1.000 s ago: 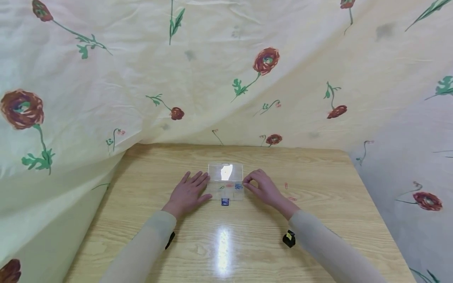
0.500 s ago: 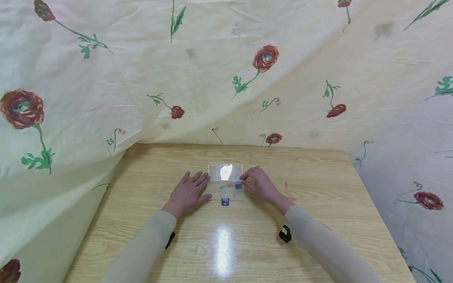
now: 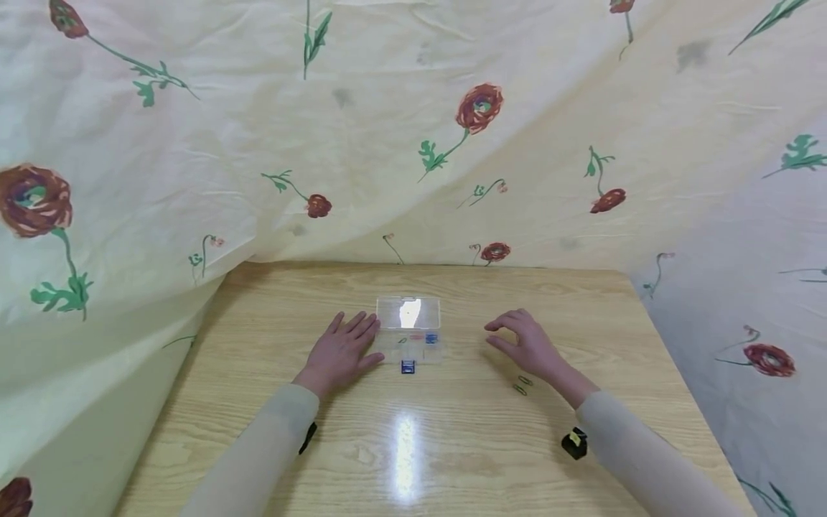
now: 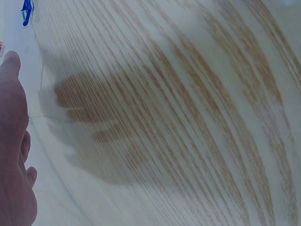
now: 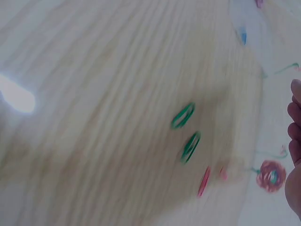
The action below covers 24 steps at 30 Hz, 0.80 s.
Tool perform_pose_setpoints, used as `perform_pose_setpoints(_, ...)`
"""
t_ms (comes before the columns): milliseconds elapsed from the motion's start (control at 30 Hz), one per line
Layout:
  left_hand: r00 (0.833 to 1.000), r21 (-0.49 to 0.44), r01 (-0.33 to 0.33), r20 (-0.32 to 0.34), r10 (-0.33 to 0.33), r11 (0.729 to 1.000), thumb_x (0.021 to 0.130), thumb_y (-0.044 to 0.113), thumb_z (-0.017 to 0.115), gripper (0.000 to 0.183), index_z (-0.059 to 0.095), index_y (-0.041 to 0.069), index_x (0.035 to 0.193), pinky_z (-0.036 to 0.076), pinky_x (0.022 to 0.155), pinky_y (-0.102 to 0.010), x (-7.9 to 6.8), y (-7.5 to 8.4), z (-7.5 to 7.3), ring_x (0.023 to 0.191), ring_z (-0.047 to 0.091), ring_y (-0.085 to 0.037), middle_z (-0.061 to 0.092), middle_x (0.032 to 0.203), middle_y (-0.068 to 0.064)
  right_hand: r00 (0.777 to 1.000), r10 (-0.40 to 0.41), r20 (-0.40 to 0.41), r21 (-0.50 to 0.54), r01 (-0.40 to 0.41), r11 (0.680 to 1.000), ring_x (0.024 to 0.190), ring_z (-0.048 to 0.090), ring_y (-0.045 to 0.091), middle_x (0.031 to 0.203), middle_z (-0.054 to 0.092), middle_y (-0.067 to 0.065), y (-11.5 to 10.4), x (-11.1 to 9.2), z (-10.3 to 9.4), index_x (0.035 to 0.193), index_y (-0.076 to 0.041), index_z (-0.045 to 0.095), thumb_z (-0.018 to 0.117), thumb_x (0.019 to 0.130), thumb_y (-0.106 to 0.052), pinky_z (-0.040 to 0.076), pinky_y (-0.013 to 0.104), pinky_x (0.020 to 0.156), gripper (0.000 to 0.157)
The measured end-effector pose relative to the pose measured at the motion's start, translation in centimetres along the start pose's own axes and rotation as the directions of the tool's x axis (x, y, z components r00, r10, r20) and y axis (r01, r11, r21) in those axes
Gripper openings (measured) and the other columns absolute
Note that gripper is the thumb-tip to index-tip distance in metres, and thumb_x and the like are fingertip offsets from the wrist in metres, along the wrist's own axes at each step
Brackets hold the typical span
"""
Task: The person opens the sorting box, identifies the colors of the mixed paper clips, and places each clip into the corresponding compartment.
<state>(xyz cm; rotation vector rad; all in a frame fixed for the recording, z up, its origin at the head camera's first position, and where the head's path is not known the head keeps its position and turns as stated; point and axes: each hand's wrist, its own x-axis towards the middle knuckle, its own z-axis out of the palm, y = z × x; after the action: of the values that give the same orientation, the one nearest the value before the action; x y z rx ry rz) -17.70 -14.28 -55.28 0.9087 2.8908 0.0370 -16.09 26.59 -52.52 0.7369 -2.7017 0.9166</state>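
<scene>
A clear compartment box (image 3: 416,353) stands mid-table, its lid (image 3: 390,314) raised at the back and a blue latch (image 3: 408,367) at its front. Blue paper clips (image 3: 431,338), red ones (image 3: 416,337) and a green one (image 3: 403,340) lie in its back compartments. My left hand (image 3: 339,355) rests flat with spread fingers at the box's left edge. To the box's right, my right hand (image 3: 526,345) hovers with thumb and fingers apart, holding nothing visible. Two green paper clips (image 5: 183,116) lie near its wrist. Red paper clips (image 5: 203,181) beside them are hidden in the head view.
The wooden table (image 3: 336,459) carries a bright light reflection in front of the box. A flowered cloth (image 3: 362,143) hangs behind the table and along both sides.
My right hand has left the box's right edge and moved right, its fingers spreading. Two green clips under its former place now show; the red clips are covered. The left hand stays put.
</scene>
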Motion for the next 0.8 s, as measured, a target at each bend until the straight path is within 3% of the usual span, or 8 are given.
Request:
perform_pose_setpoints(267, 1.000, -0.007, 0.005, -0.014, -0.005, 1.000, 0.110, 0.065, 0.038, 0.078, 0.032, 0.015, 0.170, 0.011, 0.134, -0.053, 0.0, 0.0, 0.1, 0.164, 0.022, -0.024, 0.028, 0.176, -0.001, 1.000, 0.020, 0.009, -0.038, -0.020, 0.999, 0.106, 0.063, 0.028, 0.109, 0.074, 0.006, 0.7, -3.3, -1.1, 0.110, -0.003, 0.080, 0.085, 0.091, -0.005, 0.057, 0.054, 0.085, 0.020)
perform_pose_setpoints(567, 1.000, -0.005, 0.007, -0.008, -0.007, 1.000, 0.111, 0.066, 0.034, 0.079, 0.029, 0.015, 0.170, 0.008, 0.135, -0.053, -0.1, 0.2, 0.3, 0.164, 0.020, -0.024, 0.025, 0.177, 0.000, 0.997, 0.069, 0.028, -0.080, -0.066, 0.995, 0.107, 0.062, 0.026, 0.111, 0.075, 0.004, 1.0, -6.4, -1.1, 0.116, -0.006, 0.080, 0.088, 0.087, -0.009, 0.058, 0.053, 0.085, 0.030)
perform_pose_setpoints(800, 1.000, -0.021, 0.025, 0.012, -0.025, 0.999, 0.111, 0.066, 0.034, 0.079, 0.027, 0.016, 0.171, 0.006, 0.135, -0.052, -0.5, 0.7, 0.2, 0.165, 0.018, -0.023, 0.023, 0.177, 0.000, 1.000, 0.018, 0.017, -0.117, -0.016, 0.993, 0.105, 0.063, 0.023, 0.108, 0.077, 0.001, 1.3, -8.1, -0.6, 0.112, -0.008, 0.081, 0.092, 0.082, -0.009, 0.059, 0.051, 0.085, 0.032)
